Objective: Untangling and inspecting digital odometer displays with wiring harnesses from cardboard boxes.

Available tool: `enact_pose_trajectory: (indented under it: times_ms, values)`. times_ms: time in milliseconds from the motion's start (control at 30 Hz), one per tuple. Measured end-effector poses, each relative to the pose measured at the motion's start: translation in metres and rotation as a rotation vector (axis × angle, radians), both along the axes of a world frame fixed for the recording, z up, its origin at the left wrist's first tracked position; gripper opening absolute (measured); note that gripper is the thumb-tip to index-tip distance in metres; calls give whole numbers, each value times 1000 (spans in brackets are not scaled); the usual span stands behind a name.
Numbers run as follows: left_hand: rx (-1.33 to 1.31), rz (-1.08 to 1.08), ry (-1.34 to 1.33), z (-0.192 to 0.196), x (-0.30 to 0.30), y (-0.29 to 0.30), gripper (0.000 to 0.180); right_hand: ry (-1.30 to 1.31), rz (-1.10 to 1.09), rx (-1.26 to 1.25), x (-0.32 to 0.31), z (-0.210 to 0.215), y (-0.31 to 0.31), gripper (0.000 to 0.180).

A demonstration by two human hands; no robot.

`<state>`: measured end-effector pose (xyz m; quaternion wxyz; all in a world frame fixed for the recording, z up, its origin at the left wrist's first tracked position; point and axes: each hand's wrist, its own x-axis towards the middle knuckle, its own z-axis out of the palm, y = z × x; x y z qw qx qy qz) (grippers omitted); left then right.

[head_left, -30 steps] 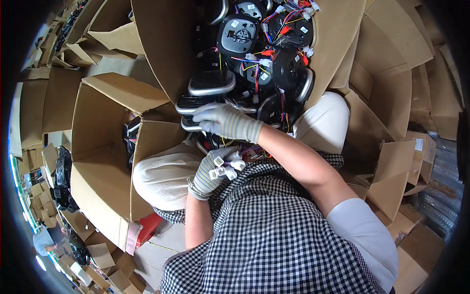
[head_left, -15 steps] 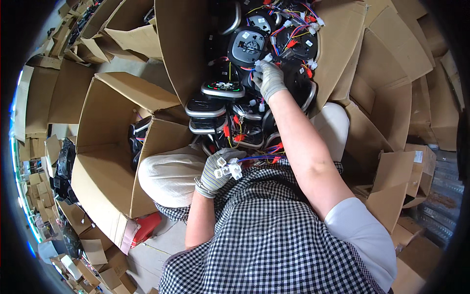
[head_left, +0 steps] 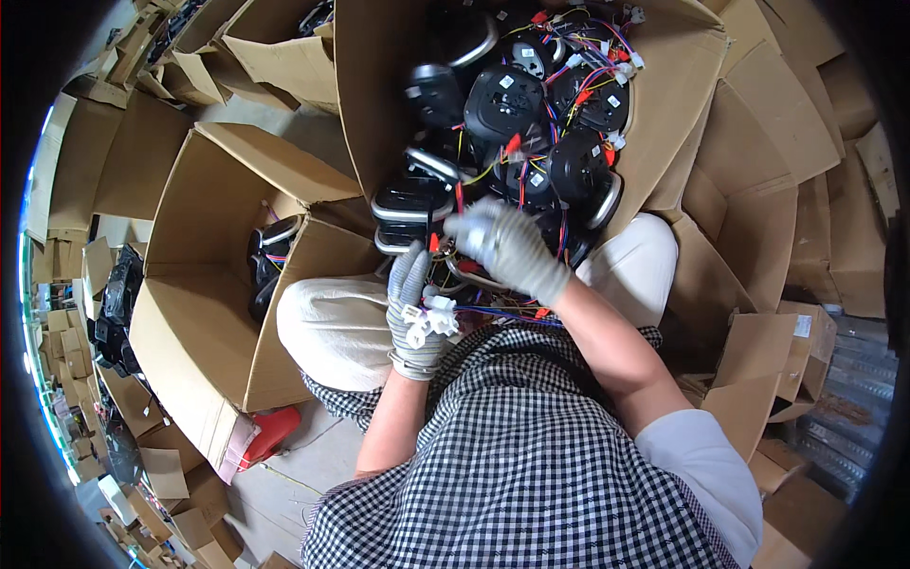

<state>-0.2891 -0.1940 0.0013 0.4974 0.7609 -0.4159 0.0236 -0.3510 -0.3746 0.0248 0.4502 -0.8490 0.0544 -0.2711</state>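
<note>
I sit over a large cardboard box [head_left: 678, 85] full of black round electrical parts [head_left: 502, 100] with coloured wires. My left hand [head_left: 414, 313], in a grey knit glove, holds white plastic connectors [head_left: 428, 318] on a bundle of coloured wires [head_left: 502, 311] above my lap. My right hand [head_left: 502, 245], also gloved and blurred, is at the near edge of the pile, its fingers closed around wires close to the left hand. Whether it grips a black part as well I cannot tell.
A second open cardboard box [head_left: 204, 284] on my left holds a few black parts [head_left: 270, 251]. Flattened and empty cartons [head_left: 787, 209] crowd the right and far sides. A red object [head_left: 270, 434] lies on the floor by my left knee. Small cartons [head_left: 85, 284] pile at far left.
My right hand reached up into the pile of black parts, then came back down to the near edge beside my left hand. The left hand stayed over my lap holding the connectors.
</note>
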Motion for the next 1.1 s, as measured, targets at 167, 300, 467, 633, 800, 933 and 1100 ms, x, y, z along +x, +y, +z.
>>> enact_pose_trajectory:
  times_ms: [167,300,467,633,800,933,1100]
  values:
    - [68,-371,2,35,2,-16,50,84,189,42,-48,18,33,21]
    - [130,-352,125,19,2,-14,42,265,103,899,-83,10,55,28]
    - [244,-147,324,21,1,-12,30,475,426,477,-104,80,32,31]
    - [97,-101,460,-1,1,-3,26,370,262,758,-113,90,12,29]
    - [69,-136,420,17,-5,-5,30,422,44,878,-84,50,1,30]
    - [99,-105,361,0,-1,4,27,369,46,394,-72,50,3,26]
    - [262,-120,343,0,4,9,23,614,289,418,-62,45,-24,27]
